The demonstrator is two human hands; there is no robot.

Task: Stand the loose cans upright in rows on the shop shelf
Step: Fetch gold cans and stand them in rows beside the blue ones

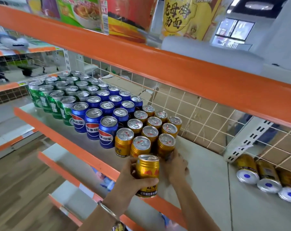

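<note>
My left hand (133,178) grips an upright gold can (147,174) just above the shelf's front edge. My right hand (174,165) is curled round the base of another gold can (166,144), which stands at the front right corner of the gold block. Several gold cans (151,127) stand upright in rows on the grey shelf (208,172). Three loose gold cans (266,177) lie on their sides at the right, their bottoms facing me.
Blue cans (108,114) and green cans (61,95) stand in rows to the left. An orange shelf edge (158,69) hangs overhead with noodle cups above it. A wire grid (199,114) backs the shelf. Lower orange-edged shelves (66,174) jut out below.
</note>
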